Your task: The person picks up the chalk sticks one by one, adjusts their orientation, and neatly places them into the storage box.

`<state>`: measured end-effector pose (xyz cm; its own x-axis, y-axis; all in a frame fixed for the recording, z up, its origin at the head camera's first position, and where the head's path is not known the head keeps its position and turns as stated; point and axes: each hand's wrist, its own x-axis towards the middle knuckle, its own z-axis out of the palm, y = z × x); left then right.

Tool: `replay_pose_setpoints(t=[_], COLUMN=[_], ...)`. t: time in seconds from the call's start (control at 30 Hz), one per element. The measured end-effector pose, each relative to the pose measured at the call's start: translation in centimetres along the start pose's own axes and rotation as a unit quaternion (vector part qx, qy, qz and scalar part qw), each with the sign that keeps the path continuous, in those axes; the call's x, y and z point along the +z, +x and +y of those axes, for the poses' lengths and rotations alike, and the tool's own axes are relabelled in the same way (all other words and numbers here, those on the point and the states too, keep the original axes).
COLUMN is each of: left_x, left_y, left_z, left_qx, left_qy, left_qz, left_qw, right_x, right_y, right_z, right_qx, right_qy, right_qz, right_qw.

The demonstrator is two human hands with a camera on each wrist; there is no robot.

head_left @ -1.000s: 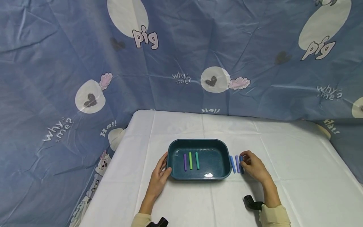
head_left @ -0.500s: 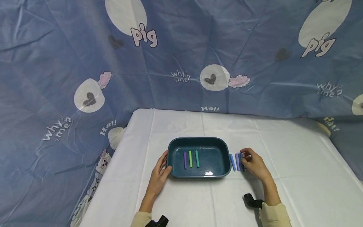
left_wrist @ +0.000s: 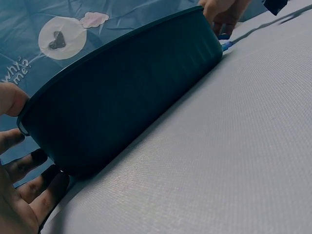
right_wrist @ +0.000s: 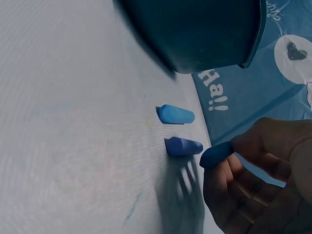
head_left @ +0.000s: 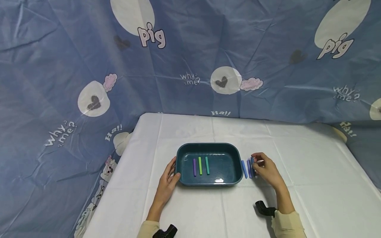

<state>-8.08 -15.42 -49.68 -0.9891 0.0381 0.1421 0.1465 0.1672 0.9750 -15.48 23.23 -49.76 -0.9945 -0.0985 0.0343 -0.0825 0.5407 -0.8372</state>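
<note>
A dark teal tray [head_left: 224, 172] stands on the white cloth. Inside it lie three chalk sticks in a row: a purple chalk [head_left: 194, 167], a lime green chalk [head_left: 200, 166] and a teal chalk [head_left: 207, 165]. My left hand [head_left: 166, 183] rests against the tray's left end, thumb at the rim and spread fingers on the outer wall. Right of the tray are a light blue chalk [right_wrist: 176, 114] and a violet-blue chalk [right_wrist: 184, 146], side by side. Beside them my right hand [head_left: 268, 171] pinches a darker blue chalk [right_wrist: 217, 154] between thumb and finger.
White cloth [head_left: 202, 211] covers the table. A blue printed sheet [head_left: 190, 59] hangs behind it and along the left. Each wrist wears a black camera mount [head_left: 265, 209]. Faint blue streaks [right_wrist: 132, 208] mark the cloth near the right hand.
The darker blue chalk in my right hand has shifted slightly left, closer to the violet-blue one. The left hand and the tray keep their place; the head view has tipped a little.
</note>
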Motion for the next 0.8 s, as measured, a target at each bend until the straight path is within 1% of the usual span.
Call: replay_pose_setpoints(t=[0.23,0.4,0.5,0.7,0.8], left_x=[0.1,0.0,0.0,-0.1,0.0], left_y=[0.1,0.1,0.0,-0.1,-0.1], left_z=[0.1,0.1,0.1,0.5,0.5], left_qx=[0.004,0.004,0.002,-0.008,-0.007], left_qy=[-0.003,-0.004,-0.002,0.013,0.016], left_qz=[0.0,-0.001,-0.002,0.0,0.002], left_qw=[1.0,1.0,1.0,0.9999,0.9998], right_x=[-0.2,0.0,0.1,0.3,0.3], right_y=[0.0,0.2,0.3,0.5,0.5], right_z=[-0.8,-1.0,-1.0,-1.4,-1.7], right_qx=[-0.018,-0.028,-0.033,-0.029,-0.028], right_qy=[0.001,0.018,0.02,0.022,0.021], right_qz=[0.005,0.002,-0.002,-0.005,-0.005], right_qw=[0.9998,0.9994,0.9993,0.9993,0.9994])
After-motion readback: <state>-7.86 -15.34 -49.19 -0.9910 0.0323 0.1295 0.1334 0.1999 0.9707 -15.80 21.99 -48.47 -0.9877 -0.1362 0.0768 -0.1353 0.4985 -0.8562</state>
